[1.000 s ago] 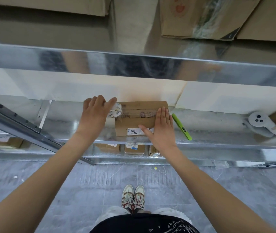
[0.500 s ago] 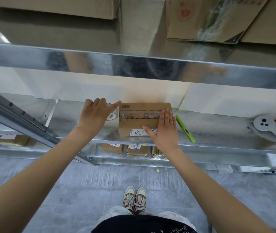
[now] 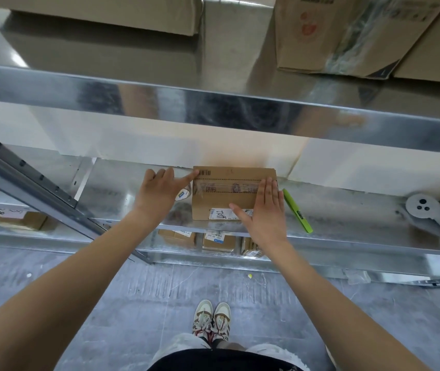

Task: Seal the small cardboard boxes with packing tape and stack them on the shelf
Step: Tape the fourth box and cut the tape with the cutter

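While our right hand presses flat on the small cardboard box, fingers straight, we steady it. Our left hand grips the tape roll, forefinger touching the box's corner.

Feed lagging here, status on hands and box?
Left hand holds tape roll at box's left end. Right hand flat on small cardboard box. Green marker beside it, not blocking.

Both bare arms are stretched forward and slightly inward. The left hand is seen from the back, its fingers curled over something only partly seen beneath the palm, the forefinger extended to the right. The right hand is laid flat, palm down, fingers straight and pressed together, thumb spread out to the left. The two hands are kept apart, at about the same height.
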Available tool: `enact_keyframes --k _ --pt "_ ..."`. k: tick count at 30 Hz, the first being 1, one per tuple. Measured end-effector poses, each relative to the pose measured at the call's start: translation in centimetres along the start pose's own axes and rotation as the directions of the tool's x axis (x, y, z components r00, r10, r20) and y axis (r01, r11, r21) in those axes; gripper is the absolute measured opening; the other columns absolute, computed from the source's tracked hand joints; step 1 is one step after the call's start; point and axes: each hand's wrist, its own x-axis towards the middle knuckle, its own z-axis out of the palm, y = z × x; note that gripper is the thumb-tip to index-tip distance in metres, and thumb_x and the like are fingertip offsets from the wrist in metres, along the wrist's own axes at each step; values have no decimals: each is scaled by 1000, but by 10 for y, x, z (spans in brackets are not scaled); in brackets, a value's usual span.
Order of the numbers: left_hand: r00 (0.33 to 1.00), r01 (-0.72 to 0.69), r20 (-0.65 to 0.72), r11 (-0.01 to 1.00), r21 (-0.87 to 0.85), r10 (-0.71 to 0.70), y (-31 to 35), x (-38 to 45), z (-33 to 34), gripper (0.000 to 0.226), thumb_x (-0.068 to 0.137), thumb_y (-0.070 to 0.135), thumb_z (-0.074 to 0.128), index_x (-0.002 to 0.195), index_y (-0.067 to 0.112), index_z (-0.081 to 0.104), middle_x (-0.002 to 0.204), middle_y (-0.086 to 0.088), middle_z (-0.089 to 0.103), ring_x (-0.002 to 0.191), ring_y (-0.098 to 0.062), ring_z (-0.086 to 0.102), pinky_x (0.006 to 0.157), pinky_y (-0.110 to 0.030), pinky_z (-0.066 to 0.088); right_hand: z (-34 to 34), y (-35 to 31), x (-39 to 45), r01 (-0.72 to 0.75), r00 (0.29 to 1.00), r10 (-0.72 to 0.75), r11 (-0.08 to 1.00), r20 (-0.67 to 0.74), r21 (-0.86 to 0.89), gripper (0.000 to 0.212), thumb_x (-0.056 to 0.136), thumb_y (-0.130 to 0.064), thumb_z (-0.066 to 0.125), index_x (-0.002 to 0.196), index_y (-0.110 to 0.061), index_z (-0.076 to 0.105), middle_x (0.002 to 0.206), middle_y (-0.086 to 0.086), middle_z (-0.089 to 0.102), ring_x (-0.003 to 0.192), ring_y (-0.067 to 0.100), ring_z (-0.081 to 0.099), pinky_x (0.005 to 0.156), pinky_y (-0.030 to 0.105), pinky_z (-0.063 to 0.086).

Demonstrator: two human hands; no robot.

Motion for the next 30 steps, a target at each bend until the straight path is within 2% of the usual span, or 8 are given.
enact_keyframes --k 3,8,11,15,19,25,27,30 --pt "997 37 68 999 32 -39 6 0 -5 99 45 -5 76 130 40 53 61 3 38 51 -15 38 60 -28 38 -2 -2 0 -8 1000 8 1000 19 -14 115 73 -84 7 150 2 1 159 17 0 147 24 -3 119 37 -7" --pt "967 59 249 997 -50 -45 14 2 -15 88 85 3 56 149 41 9 93 3 49 90 -17 51 86 -30 33 -1 -17 1 -64 998 63 997 -7 -38 124 64 -87 -7 149 3 0 159 17 0 147 26 -4 119 42 -7" --pt "954 57 295 998 -13 -51 10 3 -18 92 74 11 72 145 44 24 86 6 55 81 -15 55 80 -29 38 -1 -33 0 13 1000 -13 999 0 -30 119 69 -85 -5 149 3 -2 158 17 -4 147 26 -8 119 43 -7" --pt "979 55 196 998 -15 -51 8 7 -16 96 26 26 91 117 43 63 58 7 49 53 -14 51 61 -24 40 6 -81 0 199 979 -199 980 35 -1 108 78 -79 7 149 3 0 158 19 -5 146 29 -9 118 42 -10" --pt "940 58 340 996 -62 -34 14 6 -20 91 71 34 75 146 40 24 96 4 56 92 -17 55 87 -30 36 22 -106 3 284 952 -284 959 -115 -18 85 88 -63 33 144 2 32 150 19 33 143 31 24 117 46 12" --pt "948 98 316 976 -196 -32 13 7 -19 72 90 17 50 150 31 12 119 -3 50 111 -25 45 96 -34 30 27 -98 4 244 952 -234 969 -198 29 72 90 -56 30 139 -7 46 144 10 46 137 23 38 111 50 25" --pt "927 244 374 815 -526 -36 5 5 -21 68 91 16 47 150 33 16 121 -2 51 111 -22 46 94 -34 37 27 -98 4 270 947 -254 961 -198 59 68 91 -52 32 141 -7 42 147 10 42 140 23 33 113 50 19" --pt "853 504 521 330 -798 -44 -7 -4 -27 54 93 27 50 143 34 33 99 0 64 93 -19 59 84 -32 46 25 -89 5 329 938 -311 938 -154 107 71 90 -51 33 148 -11 29 156 6 26 146 20 16 117 47 2"
